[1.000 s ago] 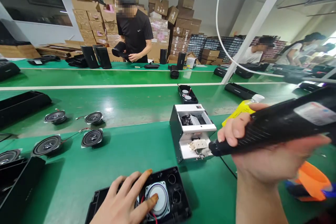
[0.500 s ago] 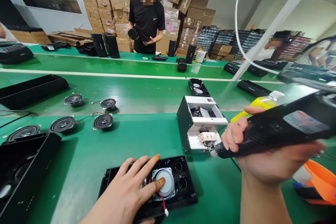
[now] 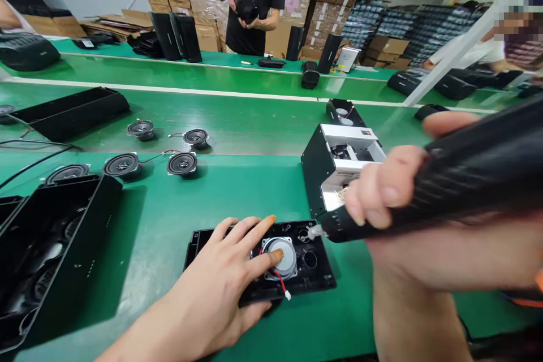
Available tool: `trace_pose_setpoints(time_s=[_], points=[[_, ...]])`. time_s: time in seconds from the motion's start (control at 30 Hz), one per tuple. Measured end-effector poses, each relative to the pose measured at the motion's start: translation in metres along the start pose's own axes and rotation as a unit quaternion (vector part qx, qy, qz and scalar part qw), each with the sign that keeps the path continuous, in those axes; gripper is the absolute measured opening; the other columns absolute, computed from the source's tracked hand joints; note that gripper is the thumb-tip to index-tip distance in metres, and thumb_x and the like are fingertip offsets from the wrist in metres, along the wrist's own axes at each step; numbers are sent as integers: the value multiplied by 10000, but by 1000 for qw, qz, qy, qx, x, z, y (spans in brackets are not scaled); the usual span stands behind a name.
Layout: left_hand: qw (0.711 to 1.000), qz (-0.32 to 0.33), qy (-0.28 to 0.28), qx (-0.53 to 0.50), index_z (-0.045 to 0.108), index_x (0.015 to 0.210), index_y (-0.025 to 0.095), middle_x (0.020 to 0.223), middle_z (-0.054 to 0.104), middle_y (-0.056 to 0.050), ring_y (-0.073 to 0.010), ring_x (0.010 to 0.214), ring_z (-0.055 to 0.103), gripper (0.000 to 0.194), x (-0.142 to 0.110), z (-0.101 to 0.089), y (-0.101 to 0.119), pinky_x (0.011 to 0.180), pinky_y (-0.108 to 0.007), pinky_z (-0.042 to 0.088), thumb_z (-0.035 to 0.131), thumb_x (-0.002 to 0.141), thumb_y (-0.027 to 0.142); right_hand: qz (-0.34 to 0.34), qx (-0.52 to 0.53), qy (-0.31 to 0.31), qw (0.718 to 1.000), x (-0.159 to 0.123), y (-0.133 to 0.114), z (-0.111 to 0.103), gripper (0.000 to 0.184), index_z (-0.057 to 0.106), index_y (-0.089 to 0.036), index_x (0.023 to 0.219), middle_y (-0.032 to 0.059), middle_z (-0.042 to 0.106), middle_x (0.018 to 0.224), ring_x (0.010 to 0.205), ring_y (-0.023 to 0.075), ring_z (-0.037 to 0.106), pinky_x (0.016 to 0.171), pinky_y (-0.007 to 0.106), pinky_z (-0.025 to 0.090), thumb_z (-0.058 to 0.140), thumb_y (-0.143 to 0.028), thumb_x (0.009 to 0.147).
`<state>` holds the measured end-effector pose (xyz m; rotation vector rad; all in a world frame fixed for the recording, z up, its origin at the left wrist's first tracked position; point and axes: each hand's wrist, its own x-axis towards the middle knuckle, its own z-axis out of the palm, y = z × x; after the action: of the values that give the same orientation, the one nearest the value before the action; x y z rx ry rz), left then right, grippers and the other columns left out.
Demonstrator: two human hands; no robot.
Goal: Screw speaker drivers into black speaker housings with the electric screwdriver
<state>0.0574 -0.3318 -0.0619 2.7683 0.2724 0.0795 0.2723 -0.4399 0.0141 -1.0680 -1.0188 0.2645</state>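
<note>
Steadying a black speaker housing (image 3: 320,279) on the green workbench (image 3: 241,192) under the left hand (image 3: 231,268), outspread and unclenched, while clasping an electric screwdriver (image 3: 479,169) in the right hand (image 3: 441,254). Probably light and stiff, best held by the outer rim (image 3: 324,254) (clear of the thin red wire (image 3: 280,281), likely fragile). Counted: one electric screwdriver, one screw dispenser (image 3: 318,175), one seated driver (image 3: 290,259) visible, at least five loose speaker drivers (image 3: 182,164).

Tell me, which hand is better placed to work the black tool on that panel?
Probably the right hand: it grips the tool, whose tip shows near the far right corner of the panel, though contact is unclear. The left hand lies spread on the panel, a fingertip on the speaker.
</note>
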Motion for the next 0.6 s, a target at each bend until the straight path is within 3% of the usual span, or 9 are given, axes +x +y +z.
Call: trace_pose_setpoints(time_s=[0.07, 0.13, 0.3, 0.6], points=[[1000, 5, 6, -1, 655, 1371, 328, 1707, 373, -106, -443, 1476, 458, 548, 0, 1, -1, 1130, -720, 410, 785, 839, 334, 25, 125, 6, 992, -2, 11, 14, 549, 648, -275, 1155, -20, 572, 655, 453, 155, 499, 412, 299, 427, 399, -746, 1023], [1000, 9, 13, 0, 660, 1361, 326, 1707, 374, -100, -445, 1467, 463, 540, 0, 3, -1, 1120, -711, 421, 783, 835, 338, 43, 175, 13, 984, -5, 23, 20, 564, 670, -259, 1139, -26, 589, 650, 446, 139, 502, 399, 273, 410, 502, -771, 975], [999, 17, 25, 18, 652, 1372, 327, 1701, 382, -95, -439, 1427, 488, 532, -2, 5, -3, 1090, -690, 450, 764, 852, 353, 51, 176, 17, 983, -11, 44, 23, 612, 675, -249, 1135, -27, 575, 651, 447, 134, 498, 386, 255, 393, 496, -807, 960], [996, 38, 51, 60, 621, 1420, 353, 1696, 381, -96, -420, 1428, 482, 586, -2, 9, -5, 1066, -655, 479, 744, 848, 336, 49, 178, 17, 983, -10, 53, 26, 618, 644, -220, 1162, -29, 582, 657, 438, 122, 485, 400, 253, 399, 421, -775, 1007]])
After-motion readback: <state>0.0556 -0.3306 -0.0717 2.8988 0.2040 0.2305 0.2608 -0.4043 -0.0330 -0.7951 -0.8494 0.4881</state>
